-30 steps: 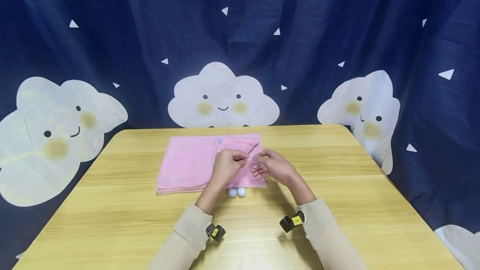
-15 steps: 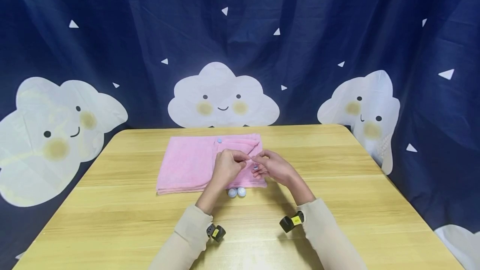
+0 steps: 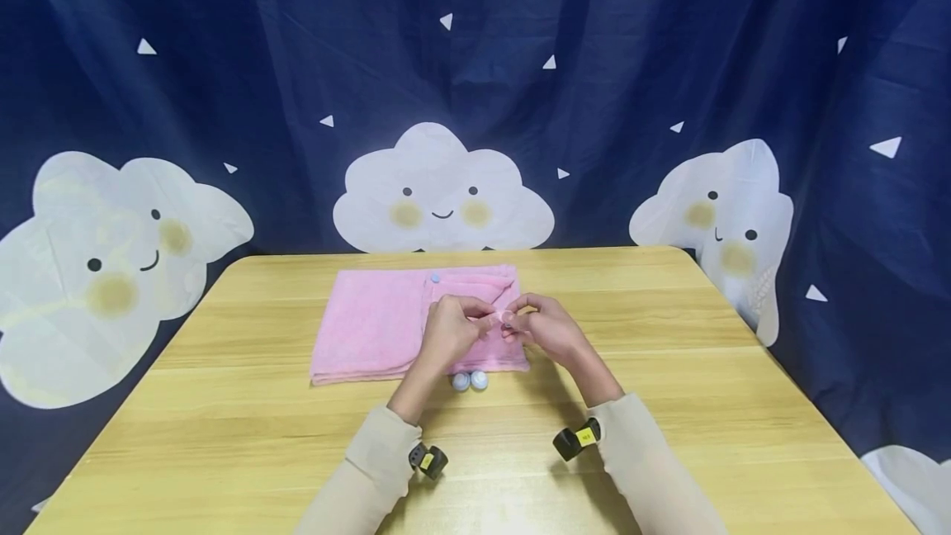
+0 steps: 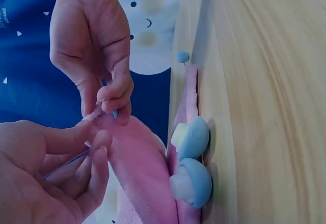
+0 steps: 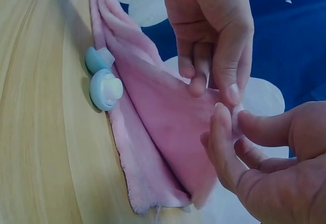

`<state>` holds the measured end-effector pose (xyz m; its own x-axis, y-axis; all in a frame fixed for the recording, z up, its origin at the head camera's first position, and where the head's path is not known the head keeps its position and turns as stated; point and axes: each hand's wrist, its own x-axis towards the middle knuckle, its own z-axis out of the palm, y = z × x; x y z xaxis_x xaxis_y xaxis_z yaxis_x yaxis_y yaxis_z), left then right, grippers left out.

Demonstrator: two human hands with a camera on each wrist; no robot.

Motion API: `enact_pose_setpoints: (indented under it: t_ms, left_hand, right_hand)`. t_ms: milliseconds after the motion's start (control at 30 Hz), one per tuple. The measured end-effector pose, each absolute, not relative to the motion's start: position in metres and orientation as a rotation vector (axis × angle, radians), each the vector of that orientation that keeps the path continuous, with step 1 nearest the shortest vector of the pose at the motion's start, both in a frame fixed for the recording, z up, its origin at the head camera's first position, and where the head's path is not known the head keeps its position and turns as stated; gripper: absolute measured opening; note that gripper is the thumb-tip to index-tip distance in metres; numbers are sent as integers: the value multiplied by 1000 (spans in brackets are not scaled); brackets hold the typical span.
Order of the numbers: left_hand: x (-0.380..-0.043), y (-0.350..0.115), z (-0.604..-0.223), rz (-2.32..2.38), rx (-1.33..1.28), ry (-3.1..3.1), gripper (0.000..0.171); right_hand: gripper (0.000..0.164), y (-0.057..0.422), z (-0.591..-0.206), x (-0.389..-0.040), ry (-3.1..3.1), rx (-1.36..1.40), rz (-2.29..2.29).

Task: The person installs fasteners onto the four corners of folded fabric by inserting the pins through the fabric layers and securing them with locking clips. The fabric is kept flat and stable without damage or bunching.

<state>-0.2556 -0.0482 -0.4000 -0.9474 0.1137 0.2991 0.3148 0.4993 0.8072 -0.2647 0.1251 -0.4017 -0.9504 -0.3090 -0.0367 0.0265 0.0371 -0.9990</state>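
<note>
A folded pink towel [image 3: 371, 316] lies on the table, its near right corner lifted between both hands. My left hand [image 3: 451, 329] pinches the raised edge between thumb and fingers. Opposite it, my right hand [image 3: 550, 327] holds a small pin with a blue head [image 4: 115, 114] close against that edge. Fingers mostly cover the pin, so I cannot tell whether its point is in the cloth. Two mushroom-shaped clips with light blue caps, a left clip [image 3: 461, 381] and a right clip [image 3: 479, 381], lie by the towel's near edge, white stems visible from the wrists.
Another blue-headed pin [image 3: 435, 278] sits at the towel's far side. The wooden table [image 3: 223, 436] extends around the towel. A dark blue curtain [image 3: 475, 89] with white clouds hangs behind it. Both wrists wear black cameras.
My right fingers have closed in slightly, bringing the pin's blue head up towards the thumb, and it shows less now. The left hand, towel body and clips stay in place.
</note>
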Motion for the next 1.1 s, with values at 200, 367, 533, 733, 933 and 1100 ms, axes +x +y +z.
enact_pose_setpoints:
  t_ms: [200,367,533,733,933,1100]
  left_hand:
    - [-255,-48,-399,-1473,-364,-2523,5]
    - [-256,-47,-400,-1389,-376,-2514,7]
    - [-256,-46,-402,-1341,-374,-2520,9]
    - [-253,-43,-403,-1277,-369,-2523,10]
    - [-252,-40,-404,-1197,-363,-2533,13]
    - [-252,-38,-405,-1146,-361,-2548,17]
  right_hand:
    - [12,124,-403,-265,2112,-293,-1997]
    - [10,123,-404,-264,2124,-283,-2008]
    - [13,119,-406,-264,2121,-262,-2045]
    - [14,115,-408,-263,2109,-234,-2073]
    - [16,112,-411,-263,2079,-165,-2115]
    - [19,109,-412,-263,2071,-133,-2118]
